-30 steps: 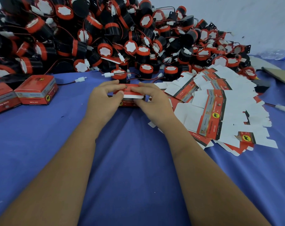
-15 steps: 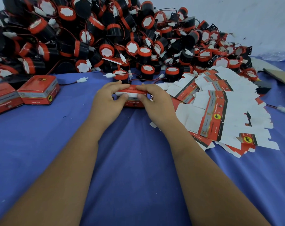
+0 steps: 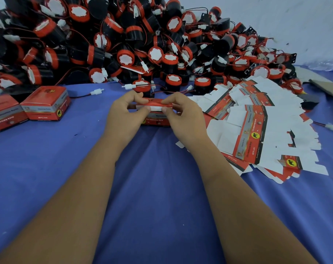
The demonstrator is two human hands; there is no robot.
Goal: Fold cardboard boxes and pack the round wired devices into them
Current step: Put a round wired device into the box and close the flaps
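A blue cloth covers the whole work surface, creased in long folds running toward the near edge, and a pale wall rises behind it at the far right. Across the far side sits a big heap of round wired devices, black bodies with red rims, white faces and thin wires ending in white plugs. At the centre, just near of the heap, a small red box stands on the cloth. The left hand and the right hand both pinch its top flap between thumb and curled fingers, one at each end. To the left stand two finished boxes, closed. To the right lies a loose spread of flat box blanks, white and red, overlapping. At the far right edge a brown cardboard sheet lies on the cloth.
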